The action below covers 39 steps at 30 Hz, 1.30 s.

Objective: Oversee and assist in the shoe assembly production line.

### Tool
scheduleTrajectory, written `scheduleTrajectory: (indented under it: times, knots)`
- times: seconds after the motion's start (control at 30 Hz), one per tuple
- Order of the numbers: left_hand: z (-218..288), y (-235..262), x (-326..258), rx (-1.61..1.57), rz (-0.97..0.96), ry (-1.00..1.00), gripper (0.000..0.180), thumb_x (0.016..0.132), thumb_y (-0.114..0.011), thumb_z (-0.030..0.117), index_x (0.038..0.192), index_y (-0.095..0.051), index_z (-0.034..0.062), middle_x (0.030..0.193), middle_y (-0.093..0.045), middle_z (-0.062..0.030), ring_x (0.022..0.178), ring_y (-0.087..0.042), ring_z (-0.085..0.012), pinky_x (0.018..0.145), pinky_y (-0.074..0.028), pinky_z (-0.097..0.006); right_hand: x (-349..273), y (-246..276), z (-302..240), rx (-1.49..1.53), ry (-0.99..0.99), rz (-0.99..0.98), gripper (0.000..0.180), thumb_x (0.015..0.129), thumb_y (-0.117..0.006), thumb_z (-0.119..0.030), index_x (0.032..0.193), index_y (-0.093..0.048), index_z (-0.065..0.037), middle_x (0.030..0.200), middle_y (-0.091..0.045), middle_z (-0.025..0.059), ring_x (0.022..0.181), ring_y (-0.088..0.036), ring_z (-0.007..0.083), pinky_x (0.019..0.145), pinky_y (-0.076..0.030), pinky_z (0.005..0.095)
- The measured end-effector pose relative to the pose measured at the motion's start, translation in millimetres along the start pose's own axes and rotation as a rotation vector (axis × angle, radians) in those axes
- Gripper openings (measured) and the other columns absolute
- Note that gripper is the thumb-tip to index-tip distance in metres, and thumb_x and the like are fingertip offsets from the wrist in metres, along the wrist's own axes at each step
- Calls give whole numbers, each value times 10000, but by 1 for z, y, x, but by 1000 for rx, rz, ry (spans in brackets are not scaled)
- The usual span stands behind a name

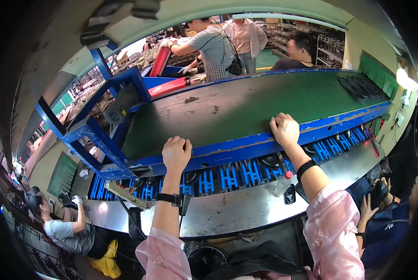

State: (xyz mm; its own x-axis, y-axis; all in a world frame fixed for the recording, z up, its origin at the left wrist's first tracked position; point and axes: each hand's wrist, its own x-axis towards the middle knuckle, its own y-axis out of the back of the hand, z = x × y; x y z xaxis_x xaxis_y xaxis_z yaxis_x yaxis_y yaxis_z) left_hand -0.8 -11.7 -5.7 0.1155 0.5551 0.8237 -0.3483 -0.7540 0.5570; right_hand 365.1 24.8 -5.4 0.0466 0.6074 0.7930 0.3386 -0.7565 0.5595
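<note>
My left hand (176, 154) is curled into a loose fist, resting at the near edge of a green conveyor belt (246, 112). Farther right along that edge sits my right hand (285, 129), also with its fingers folded in and the thumb bent beside them. No object shows in either hand. The belt runs inside a scuffed blue metal frame (321, 123). Dark, flat, sole-shaped pieces (358, 87) lie on its far right end. Below the frame, a row of blue slatted holders (227, 177) carries several black shoes (269, 162).
A steel ledge (227, 214) runs in front of me, bearing a clear bottle with a red cap (282, 185). Blue metal posts (90, 140) rise at the left. One person (374, 210) handles a dark shoe at right; another (69, 224) sits at left. More people stand beyond the belt.
</note>
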Motion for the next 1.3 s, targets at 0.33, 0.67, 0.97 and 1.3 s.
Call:
scheduleTrajectory:
  times: [0.33,0.67,0.97,1.3]
  knots:
    - [0,-1,0,-16,1,-6,204,819,-704,170,671,-663,36,794,-652,-62,782,-590,-283,715,-466,-424,2,0,-1,14,-12,-15,291,882,-626,-234,663,-705,-60,782,-665,44,795,-649,244,743,-542,376]
    - [-2,1,0,-67,6,-17,235,856,-703,205,682,-673,50,783,-659,-37,788,-590,-275,722,-464,-419,1,0,-1,11,7,-42,291,887,-628,-235,676,-712,-54,807,-680,47,812,-649,254,755,-543,382]
    - [-2,-4,6,67,-62,183,355,939,-633,281,666,-581,61,744,-621,-75,790,-580,-311,723,-456,-455,1,0,0,4,16,1,300,878,-633,-239,649,-702,-58,779,-677,51,785,-656,256,744,-548,380]
    - [-5,2,-1,-33,1,3,198,826,-731,191,691,-662,63,825,-665,-24,860,-592,-274,759,-463,-418,2,-4,-6,23,19,15,314,875,-634,-244,626,-690,-63,774,-676,47,771,-652,254,724,-551,387]
